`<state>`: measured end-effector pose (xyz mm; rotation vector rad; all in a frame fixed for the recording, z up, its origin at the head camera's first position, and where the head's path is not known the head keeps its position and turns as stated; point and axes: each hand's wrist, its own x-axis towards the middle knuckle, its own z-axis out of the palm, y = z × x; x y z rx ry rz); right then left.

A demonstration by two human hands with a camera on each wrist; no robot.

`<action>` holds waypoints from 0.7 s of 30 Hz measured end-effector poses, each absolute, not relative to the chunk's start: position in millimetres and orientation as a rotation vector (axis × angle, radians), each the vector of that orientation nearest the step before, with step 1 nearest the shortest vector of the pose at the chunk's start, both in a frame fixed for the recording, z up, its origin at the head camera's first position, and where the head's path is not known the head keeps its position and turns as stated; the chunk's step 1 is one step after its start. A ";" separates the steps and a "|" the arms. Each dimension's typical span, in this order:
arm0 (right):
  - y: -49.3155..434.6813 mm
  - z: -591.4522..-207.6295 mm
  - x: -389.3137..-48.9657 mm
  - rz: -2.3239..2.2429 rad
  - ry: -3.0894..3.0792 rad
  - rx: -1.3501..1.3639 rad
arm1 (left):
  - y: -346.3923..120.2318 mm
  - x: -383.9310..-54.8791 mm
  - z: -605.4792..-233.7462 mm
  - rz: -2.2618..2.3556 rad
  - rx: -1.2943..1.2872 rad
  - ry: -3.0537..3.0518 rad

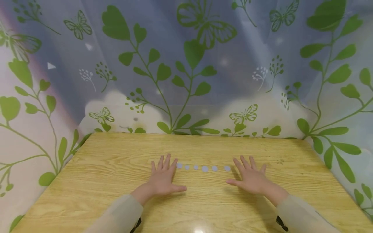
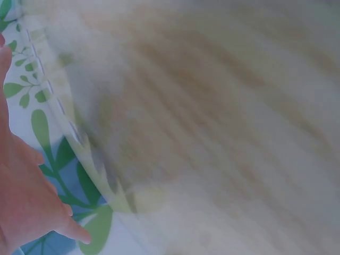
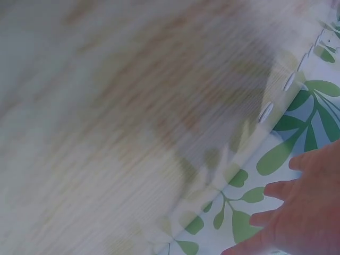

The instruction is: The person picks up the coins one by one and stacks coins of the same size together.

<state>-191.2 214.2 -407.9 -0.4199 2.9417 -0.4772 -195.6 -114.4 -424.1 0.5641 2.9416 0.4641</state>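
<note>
Several small, flat, pale grey-blue discs (image 1: 205, 168) lie in a row across the wooden table (image 1: 204, 207); one near the middle is slightly larger. My left hand (image 1: 162, 182) is spread at the left end of the row, its index fingertip right beside the leftmost disc (image 1: 179, 165). At the other end, my right hand (image 1: 253, 180) spreads its fingers near the rightmost disc (image 1: 227, 168). Both palms face down and neither hand holds anything. In the right wrist view, a disc (image 3: 266, 112) shows as a thin oval beyond the fingers.
A curtain (image 1: 186, 64) printed with green leaves and butterflies hangs behind the table's far edge and along both sides. A small dark mark (image 1: 280, 161) shows on the tabletop at the right. Light reflects off the near edge.
</note>
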 end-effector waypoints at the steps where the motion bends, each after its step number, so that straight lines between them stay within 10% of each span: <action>1: 212.5 -408.1 -193.2 -0.484 2.932 -0.420 | -111.2 -197.0 -422.9 0.463 0.566 2.938; 21: 173.8 -413.3 -216.0 -0.434 2.910 -0.539 | -53.6 -226.6 -420.6 0.423 0.627 2.886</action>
